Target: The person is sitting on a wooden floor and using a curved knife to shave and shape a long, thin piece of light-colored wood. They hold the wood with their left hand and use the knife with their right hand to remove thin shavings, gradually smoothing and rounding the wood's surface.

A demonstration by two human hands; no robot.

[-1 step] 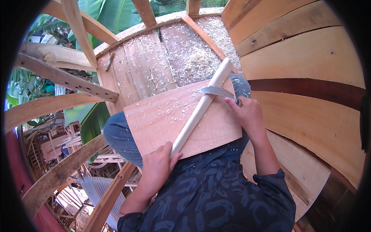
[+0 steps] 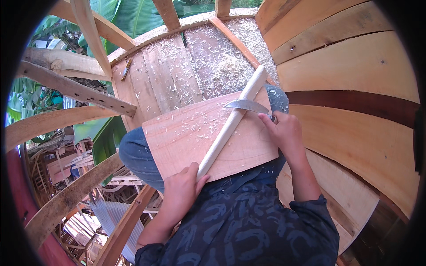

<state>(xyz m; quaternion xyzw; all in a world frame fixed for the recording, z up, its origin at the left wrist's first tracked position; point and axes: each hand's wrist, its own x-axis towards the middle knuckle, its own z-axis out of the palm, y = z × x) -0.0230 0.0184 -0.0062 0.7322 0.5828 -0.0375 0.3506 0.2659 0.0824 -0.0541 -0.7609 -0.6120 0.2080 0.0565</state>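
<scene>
Head view: next to nothing's moved since the earlier frame; knife [image 2: 248, 105] still lies across the stick [image 2: 226, 133].
Your L hand [image 2: 183, 181] is wrapped round the stick's lower end, thumb opp. fingers; your R hand [image 2: 286, 128] is closed on the knife handle, thumb up nr the blade. Stick slants over the board [image 2: 173, 142] on your legs [image 2: 138, 153], top end past its far edge, w/ shavings [image 2: 231, 68] beyond. Poss. trouble: board tipping or stick rolling could make the blade skid. If the edge faces you (can't tell), a slip could run twd your L hand.
</scene>
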